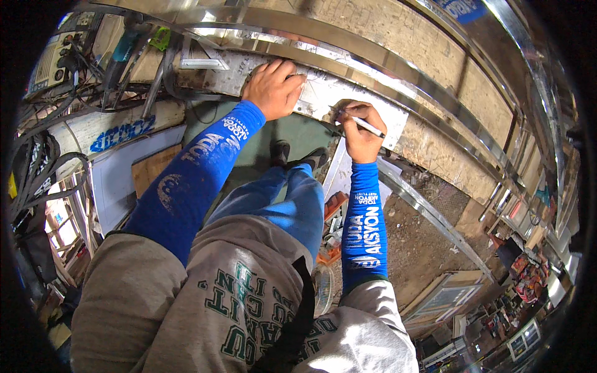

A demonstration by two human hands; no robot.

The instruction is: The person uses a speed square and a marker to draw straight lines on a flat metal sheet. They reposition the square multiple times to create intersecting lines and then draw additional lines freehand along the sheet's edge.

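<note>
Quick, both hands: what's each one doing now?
Left hand: open, pressed flat on the metal sheet.
Right hand: fingers closed around a white marker.

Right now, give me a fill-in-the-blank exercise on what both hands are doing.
1. The right hand grips a slim white ____ like a pencil.
2. The left hand lies ____ on the metal sheet.
3. Both forearms wear ____ sleeves.

Missing words: marker; flat; blue

workbench (435,146): rough wood | metal sheet (323,93) flat on it | steel strips (398,68) alongside
</note>
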